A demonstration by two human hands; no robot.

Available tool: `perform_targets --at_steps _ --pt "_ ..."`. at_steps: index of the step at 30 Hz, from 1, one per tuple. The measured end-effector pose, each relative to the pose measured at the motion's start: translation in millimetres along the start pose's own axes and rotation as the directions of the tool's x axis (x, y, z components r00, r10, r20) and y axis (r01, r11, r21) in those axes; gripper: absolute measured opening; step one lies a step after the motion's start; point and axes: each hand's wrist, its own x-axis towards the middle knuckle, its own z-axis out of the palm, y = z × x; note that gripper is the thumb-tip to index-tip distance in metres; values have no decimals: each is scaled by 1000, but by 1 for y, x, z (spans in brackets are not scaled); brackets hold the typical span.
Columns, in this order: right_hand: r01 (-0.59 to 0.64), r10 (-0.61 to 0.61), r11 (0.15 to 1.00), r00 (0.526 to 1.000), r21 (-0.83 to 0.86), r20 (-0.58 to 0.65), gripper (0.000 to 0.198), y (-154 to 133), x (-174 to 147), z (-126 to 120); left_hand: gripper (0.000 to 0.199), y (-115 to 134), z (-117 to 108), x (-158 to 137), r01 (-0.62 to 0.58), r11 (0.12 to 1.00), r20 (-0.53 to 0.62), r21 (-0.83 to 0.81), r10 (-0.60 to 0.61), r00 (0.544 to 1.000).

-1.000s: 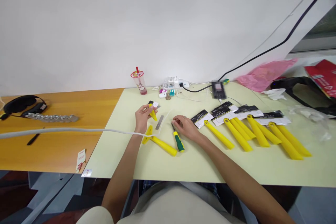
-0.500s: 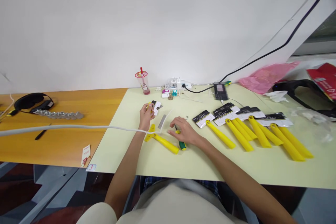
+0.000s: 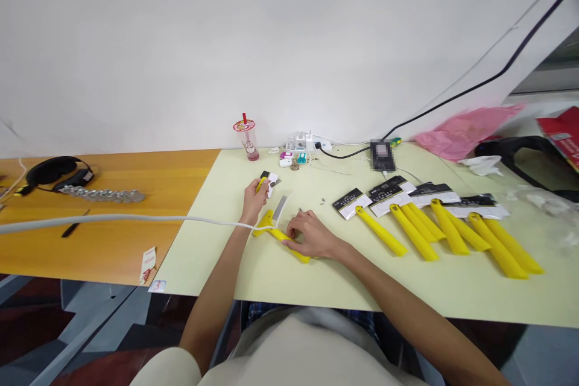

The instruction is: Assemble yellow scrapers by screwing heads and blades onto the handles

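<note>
A small yellow plastic piece (image 3: 261,184) is pinched in my left hand (image 3: 253,200), beside a black-and-white card (image 3: 272,176). Below that hand lies a yellow scraper (image 3: 300,256), its wider head to the left. A flat grey blade strip (image 3: 279,207) rests just above the scraper. My right hand (image 3: 315,234) is closed, with curled fingers and thumb over the scraper's handle. A thin dark tip shows above its knuckles; the green-and-yellow screwdriver seen there before is otherwise hidden. Whatever the right fingers grip is covered.
Several yellow handles (image 3: 414,232) with black-and-white cards (image 3: 350,202) lie to the right. A lidded cup (image 3: 250,146), a power strip (image 3: 312,142) and a blurred black device (image 3: 382,155) stand along the wall. A white cable (image 3: 136,218) crosses in front of my left forearm.
My right hand has moved down and left from the screwdriver onto the scraper's handle. The screwdriver's green handle is now covered. My left hand has barely moved and still pinches the yellow piece.
</note>
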Motion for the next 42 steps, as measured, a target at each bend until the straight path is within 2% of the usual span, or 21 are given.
perform_targets --at_steps 4,8,14,26,30,31,34,36,39,41,42 --pt "-21 23 1000 993 18 -116 24 13 1 0 39 -10 2 3 -40 993 55 113 33 998" --pt "-22 11 998 983 -58 -181 24 26 1 -3 31 -20 4 4 -99 975 133 197 73 988" --pt "-19 4 996 982 -82 -187 21 32 1 -1 12 -21 5 1 -208 926 136 316 173 975" --pt "-19 1 996 980 -89 -198 17 32 2 1 18 -23 4 -3 -252 834 157 492 200 967" --pt "-16 -4 994 983 -109 -183 12 36 0 -5 18 -24 4 -2 -251 815 156 523 198 968" --pt "-8 -12 993 985 -115 -175 13 37 -2 -9 18 -24 4 -2 -250 812 155 527 198 968" --pt "73 -87 989 990 -127 -108 42 38 -15 -22 15 -20 3 -3 -244 811 143 531 198 970" --pt "149 -155 980 987 -132 -39 50 34 -29 -30 12 -16 2 -8 -251 803 154 541 199 968" --pt "172 -175 977 984 -129 -16 42 23 -53 -35 10 -11 1 -27 -306 718 226 625 209 951" --pt "113 -118 989 992 -98 -50 27 14 -68 -34 10 -11 -1 -45 -349 629 275 694 216 937" --pt "75 -81 994 995 -81 -63 28 10 -74 -32 10 -13 -3 -54 -360 599 289 716 215 933"
